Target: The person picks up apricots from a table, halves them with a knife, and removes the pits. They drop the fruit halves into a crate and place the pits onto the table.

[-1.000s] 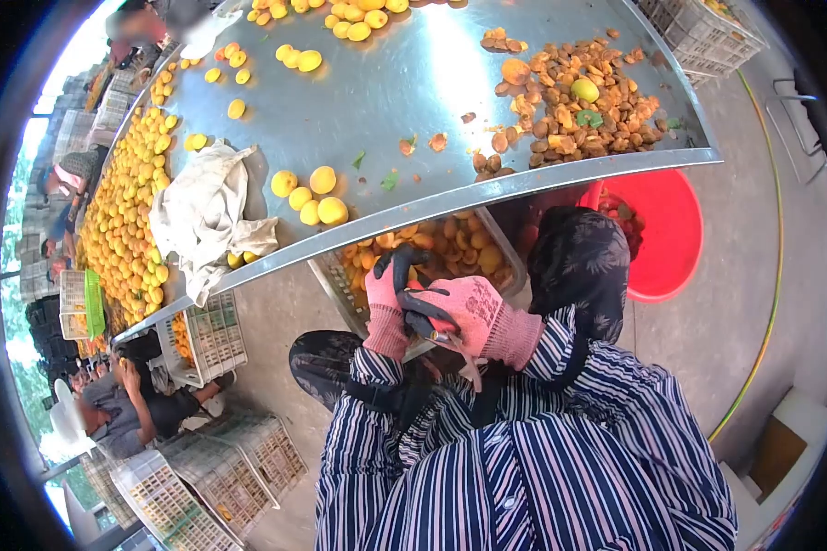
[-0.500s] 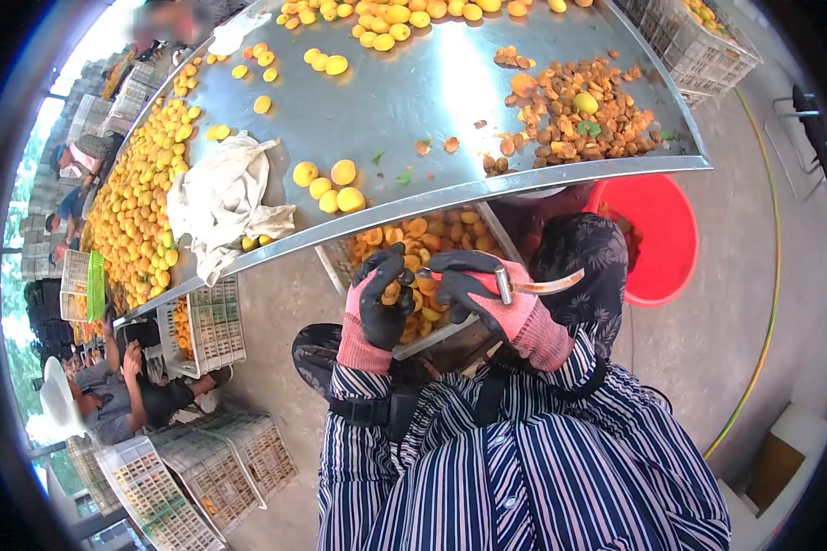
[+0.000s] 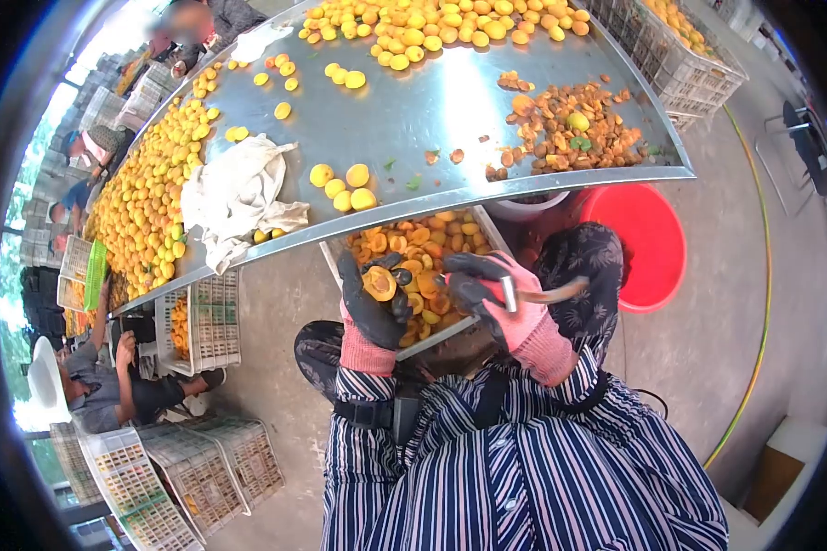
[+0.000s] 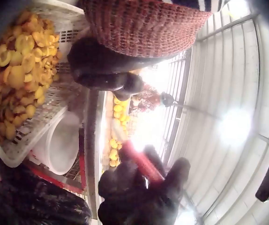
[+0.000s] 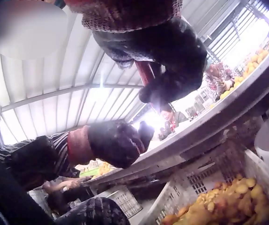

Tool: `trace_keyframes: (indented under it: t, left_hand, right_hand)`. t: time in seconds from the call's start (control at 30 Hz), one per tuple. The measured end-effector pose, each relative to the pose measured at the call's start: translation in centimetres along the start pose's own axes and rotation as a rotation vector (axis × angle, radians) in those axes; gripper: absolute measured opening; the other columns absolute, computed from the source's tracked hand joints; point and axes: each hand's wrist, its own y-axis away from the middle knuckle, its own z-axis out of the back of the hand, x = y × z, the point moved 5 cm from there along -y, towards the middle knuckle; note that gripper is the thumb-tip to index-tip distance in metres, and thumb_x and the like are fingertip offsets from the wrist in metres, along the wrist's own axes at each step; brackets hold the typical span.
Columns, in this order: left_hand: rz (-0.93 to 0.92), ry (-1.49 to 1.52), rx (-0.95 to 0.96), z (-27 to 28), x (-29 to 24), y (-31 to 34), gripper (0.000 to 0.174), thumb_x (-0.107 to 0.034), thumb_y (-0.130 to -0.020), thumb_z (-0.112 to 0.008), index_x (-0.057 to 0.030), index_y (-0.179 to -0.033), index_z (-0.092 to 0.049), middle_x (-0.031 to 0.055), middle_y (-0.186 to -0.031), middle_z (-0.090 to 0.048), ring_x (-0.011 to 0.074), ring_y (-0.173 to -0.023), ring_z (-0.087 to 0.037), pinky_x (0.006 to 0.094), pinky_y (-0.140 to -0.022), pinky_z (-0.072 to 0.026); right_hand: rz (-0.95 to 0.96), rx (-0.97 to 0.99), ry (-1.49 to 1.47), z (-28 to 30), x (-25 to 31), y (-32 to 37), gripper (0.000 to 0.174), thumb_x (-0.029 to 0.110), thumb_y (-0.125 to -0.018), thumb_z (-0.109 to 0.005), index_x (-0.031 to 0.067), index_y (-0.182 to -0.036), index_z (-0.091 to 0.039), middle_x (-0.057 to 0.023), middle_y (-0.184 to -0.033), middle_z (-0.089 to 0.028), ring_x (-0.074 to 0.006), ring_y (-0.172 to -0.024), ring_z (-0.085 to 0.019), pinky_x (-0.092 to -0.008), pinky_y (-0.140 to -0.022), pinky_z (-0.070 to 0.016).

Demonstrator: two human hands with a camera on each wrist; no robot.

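Both hands wear pink gloves with black-coated palms and fingers. My left hand (image 3: 368, 317) holds an apricot half (image 3: 379, 284), its hollow cut face turned up, with the thumb at its edge. To the right, my right hand (image 3: 505, 308) grips a red-handled tool (image 4: 146, 166) in its fist. A short metal piece and a blurred, curved brown strip stick out from the fist in the head view. The tool's working end is hidden or lost in glare. Below the hands stands a crate (image 3: 439, 338) of apricot halves (image 3: 416, 241).
A metal table (image 3: 404, 119) bears whole apricots (image 3: 147, 211), a white cloth (image 3: 239, 197) and a heap of pits and scraps (image 3: 579, 133). A red basin (image 3: 657, 248) and a white bucket (image 4: 62, 145) stand under its edge. Other people and stacked crates (image 3: 202, 312) are at left.
The hands, together over the crate a second ago, have moved apart, the right hand to the right. The left hand has turned, showing the apricot half's cut face. The head view has shifted.
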Motion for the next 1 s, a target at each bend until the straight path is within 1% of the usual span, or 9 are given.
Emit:
trace_keyframes:
  t: [0.03, 0.23, 0.37, 0.43, 0.67, 0.73, 0.87, 0.97, 1.0]
  left_hand:
    - [-0.006, 0.003, 0.003, 0.3, 0.1, 0.1, 0.052, -0.050, -0.091, -0.048, -0.0029, -0.112, -0.057, 0.0063, -0.079, -0.063, 0.0162, -0.053, -0.056, 0.0274, -0.047, -0.0491]
    - [-0.223, 0.115, -0.015, -2.0, -0.1, 1.7, 0.037, -0.022, -0.095, -0.046, 0.0032, -0.122, -0.047, 0.0173, -0.129, -0.048, 0.0287, -0.121, -0.047, 0.0415, -0.100, -0.0433]
    - [-0.382, -0.158, 0.146, -2.1, -0.4, 3.2, 0.037, -0.021, -0.094, -0.047, 0.0023, -0.123, -0.048, 0.0169, -0.131, -0.048, 0.0288, -0.118, -0.049, 0.0409, -0.097, -0.0455]
    - [-0.294, 0.103, -0.090, -1.8, 0.0, 3.4, 0.035, -0.023, -0.093, -0.051, -0.0025, -0.121, -0.050, 0.0173, -0.119, -0.056, 0.0296, -0.106, -0.058, 0.0386, -0.082, -0.0534]
    - [-0.057, -0.162, 0.020, -1.1, 1.4, 4.4, 0.034, -0.022, -0.093, -0.050, -0.0060, -0.123, -0.053, 0.0139, -0.118, -0.058, 0.0233, -0.107, -0.058, 0.0367, -0.084, -0.0515]
    - [-0.640, -1.073, -0.093, -3.2, -0.5, 6.0, 0.034, -0.020, -0.090, -0.055, -0.0050, -0.120, -0.054, 0.0118, -0.113, -0.060, 0.0223, -0.100, -0.060, 0.0365, -0.081, -0.0519]
    - [-0.172, 0.055, -0.049, -0.7, 0.8, 4.3, 0.035, -0.014, -0.085, -0.061, -0.0032, -0.118, -0.054, 0.0112, -0.107, -0.061, 0.0232, -0.096, -0.061, 0.0351, -0.081, -0.0514]
    - [-0.387, -0.302, -0.031, -1.8, 0.1, 4.8, 0.024, -0.016, -0.092, -0.050, -0.0032, -0.112, -0.054, 0.0089, -0.111, -0.057, 0.0195, -0.095, -0.060, 0.0314, -0.075, -0.0536]
    - [-0.757, -0.963, -0.095, -3.1, -1.3, 5.6, 0.024, -0.014, -0.092, -0.050, -0.0022, -0.112, -0.055, 0.0092, -0.110, -0.057, 0.0195, -0.095, -0.061, 0.0308, -0.074, -0.0538]
  right_hand:
    - [-0.105, -0.057, -0.539, -1.0, -0.5, 0.2, 0.038, 0.005, -0.079, -0.062, 0.0051, -0.117, -0.057, -0.0105, -0.112, -0.058, -0.0215, -0.103, -0.059, -0.0302, -0.088, -0.0482]
    - [-0.207, 0.068, -0.678, -2.5, 1.9, 0.6, 0.029, 0.013, -0.089, -0.059, 0.0026, -0.116, -0.060, -0.0076, -0.107, -0.064, -0.0135, -0.097, -0.061, -0.0242, -0.085, -0.0485]
    - [-0.147, 0.079, -0.672, -3.6, 1.6, 0.9, 0.030, 0.011, -0.087, -0.061, 0.0030, -0.116, -0.061, -0.0078, -0.108, -0.065, -0.0128, -0.098, -0.061, -0.0239, -0.086, -0.0482]
    - [-0.117, 0.072, -0.711, -3.8, 2.1, 1.1, 0.030, 0.009, -0.086, -0.061, 0.0029, -0.116, -0.061, -0.0077, -0.109, -0.065, -0.0132, -0.098, -0.061, -0.0241, -0.087, -0.0479]
    - [-0.008, 0.024, -0.404, -3.4, 2.6, 1.5, 0.035, 0.010, -0.085, -0.063, -0.0035, -0.116, -0.058, -0.0093, -0.107, -0.066, -0.0126, -0.095, -0.062, -0.0242, -0.084, -0.0487]
    - [-0.132, 0.036, -0.606, -3.8, 2.4, 1.5, 0.034, 0.011, -0.086, -0.063, -0.0040, -0.116, -0.058, -0.0093, -0.104, -0.067, -0.0121, -0.093, -0.062, -0.0236, -0.082, -0.0496]
    - [-0.342, -0.024, -0.771, -4.1, 2.7, 1.6, 0.029, 0.018, -0.090, -0.060, -0.0014, -0.112, -0.060, -0.0064, -0.094, -0.069, -0.0113, -0.083, -0.063, -0.0209, -0.072, -0.0508]
    - [-0.377, -0.042, -0.715, -4.2, 2.7, 1.5, 0.031, 0.020, -0.090, -0.060, -0.0007, -0.113, -0.060, -0.0055, -0.092, -0.069, -0.0115, -0.080, -0.063, -0.0216, -0.070, -0.0513]
    - [-0.317, -0.011, -0.662, -4.3, 2.5, 1.5, 0.029, 0.019, -0.090, -0.060, 0.0007, -0.113, -0.060, -0.0068, -0.096, -0.068, -0.0140, -0.084, -0.063, -0.0243, -0.072, -0.0517]
